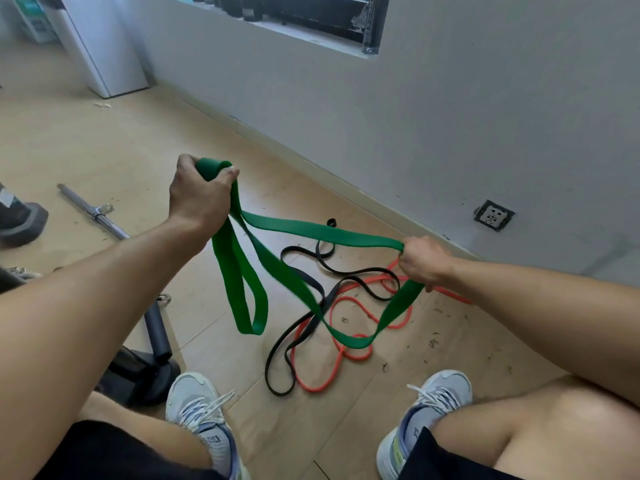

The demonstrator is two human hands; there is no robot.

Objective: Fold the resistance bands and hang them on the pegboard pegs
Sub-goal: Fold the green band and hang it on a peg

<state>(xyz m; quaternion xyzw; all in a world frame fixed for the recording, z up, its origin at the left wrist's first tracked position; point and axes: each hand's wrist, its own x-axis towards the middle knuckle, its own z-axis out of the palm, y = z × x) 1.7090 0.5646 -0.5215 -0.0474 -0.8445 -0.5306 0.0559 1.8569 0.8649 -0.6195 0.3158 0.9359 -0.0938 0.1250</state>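
— Wood-look floor fills most of our view, pale and scuffed, with a grey wall running along it. Where's the band we're working on?

— We have the green band up in the air between our two hands, a wide flat strap, matte and rubbery. Our left hand is curled round a gathered bundle of it, with one loop hanging below; our right hand pinches the far bend, and a longer loop sags between.

— How will it behave?

— We judge it light and limp but springy, so folds will want to open. Best we grip at the bends and keep the layers flat against each other.

— And the others?

— The black band and the thinner orange band lie tangled on the floor just past our shoes, narrower and cord-like. A chrome bar lies to the left. We see no pegboard from here.
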